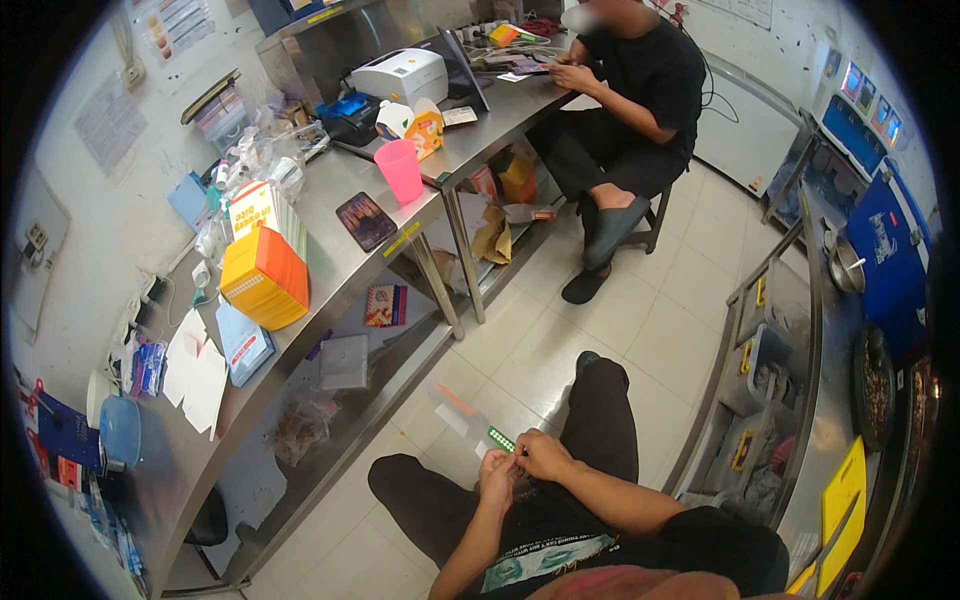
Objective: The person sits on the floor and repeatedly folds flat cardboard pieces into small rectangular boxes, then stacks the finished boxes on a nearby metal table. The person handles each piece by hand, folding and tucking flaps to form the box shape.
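Over my lap, my left hand (495, 477) and my right hand (545, 456) are close together, both with fingers closed. Between them they pinch the near end of a thin cardboard carton (464, 420), which looks partly unfolded. It has pale flaps, an orange-red edge at its far end and a green strip with white dots beside my right fingers. My fingers cover its near end. Several stacked orange and yellow cartons (265, 280) stand on the steel table to the left, with flat white card pieces (195, 370) and a blue pack (243, 342) near them.
The steel table (330, 275) also bears a phone (366, 221), a pink cup (400, 172), a folded food box (425, 128) and a white printer (400, 76). Another person (640, 90) sits ahead, holding something. At right, a steel counter carries a yellow cutting board (842, 510) with a knife.
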`<state>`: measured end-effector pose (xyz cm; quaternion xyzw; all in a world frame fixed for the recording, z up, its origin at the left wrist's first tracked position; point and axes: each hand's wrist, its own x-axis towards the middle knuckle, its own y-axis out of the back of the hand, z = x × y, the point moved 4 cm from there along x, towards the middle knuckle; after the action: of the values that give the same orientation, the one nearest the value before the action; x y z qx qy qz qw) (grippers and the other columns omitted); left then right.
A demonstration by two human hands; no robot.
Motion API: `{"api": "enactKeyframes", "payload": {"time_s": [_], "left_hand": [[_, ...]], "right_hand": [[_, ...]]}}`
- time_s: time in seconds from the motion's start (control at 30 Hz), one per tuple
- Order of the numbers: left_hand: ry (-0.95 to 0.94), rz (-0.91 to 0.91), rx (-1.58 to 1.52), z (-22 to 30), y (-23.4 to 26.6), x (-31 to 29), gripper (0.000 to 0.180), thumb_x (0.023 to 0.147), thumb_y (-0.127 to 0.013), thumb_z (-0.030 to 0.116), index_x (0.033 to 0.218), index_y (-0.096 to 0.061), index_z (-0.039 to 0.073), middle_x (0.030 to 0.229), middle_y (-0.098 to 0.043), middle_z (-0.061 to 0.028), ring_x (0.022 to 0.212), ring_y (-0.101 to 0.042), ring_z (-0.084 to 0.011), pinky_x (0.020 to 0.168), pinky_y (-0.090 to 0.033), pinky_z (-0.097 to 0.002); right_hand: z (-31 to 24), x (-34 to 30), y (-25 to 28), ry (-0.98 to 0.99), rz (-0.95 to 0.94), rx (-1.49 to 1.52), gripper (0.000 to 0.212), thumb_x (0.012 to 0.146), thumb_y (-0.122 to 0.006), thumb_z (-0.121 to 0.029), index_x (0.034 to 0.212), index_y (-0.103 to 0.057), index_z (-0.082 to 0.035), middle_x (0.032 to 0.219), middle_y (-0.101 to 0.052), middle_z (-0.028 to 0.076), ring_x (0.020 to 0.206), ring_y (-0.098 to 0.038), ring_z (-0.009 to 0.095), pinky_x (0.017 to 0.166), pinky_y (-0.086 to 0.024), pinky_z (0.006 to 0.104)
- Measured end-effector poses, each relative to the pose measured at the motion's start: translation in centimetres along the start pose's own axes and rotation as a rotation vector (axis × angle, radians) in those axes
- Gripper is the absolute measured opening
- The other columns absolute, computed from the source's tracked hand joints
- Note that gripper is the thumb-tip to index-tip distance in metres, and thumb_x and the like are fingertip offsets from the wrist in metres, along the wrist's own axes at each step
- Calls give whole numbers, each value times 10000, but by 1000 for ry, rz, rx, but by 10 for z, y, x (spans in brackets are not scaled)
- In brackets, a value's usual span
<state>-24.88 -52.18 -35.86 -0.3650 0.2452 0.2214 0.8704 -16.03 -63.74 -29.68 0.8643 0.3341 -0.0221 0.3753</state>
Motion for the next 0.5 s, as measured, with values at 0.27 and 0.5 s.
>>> {"api": "enactKeyframes", "payload": {"time_s": [0.27, 0.5], "left_hand": [[-26, 60, 108, 7, -6, -5, 225, 1016, -646, 69, 1215, -544, 94, 1008, -698, -40, 868, -684, -156, 705, -528, -315], [-5, 90, 194, 7, -3, -2, 299, 986, -606, 11, 1273, -540, 63, 982, -694, -54, 805, -670, -150, 672, -499, -288]], "right_hand": [[0, 0, 1, -36, -58, 15, 217, 892, -758, -231, 1030, -686, -81, 1140, -663, 211, 1086, -672, 422, 921, -542, 506], [1, -3, 0, -63, -76, -12, 286, 866, -801, -245, 1055, -659, -82, 1152, -663, 193, 1091, -671, 403, 917, -545, 489]]}}
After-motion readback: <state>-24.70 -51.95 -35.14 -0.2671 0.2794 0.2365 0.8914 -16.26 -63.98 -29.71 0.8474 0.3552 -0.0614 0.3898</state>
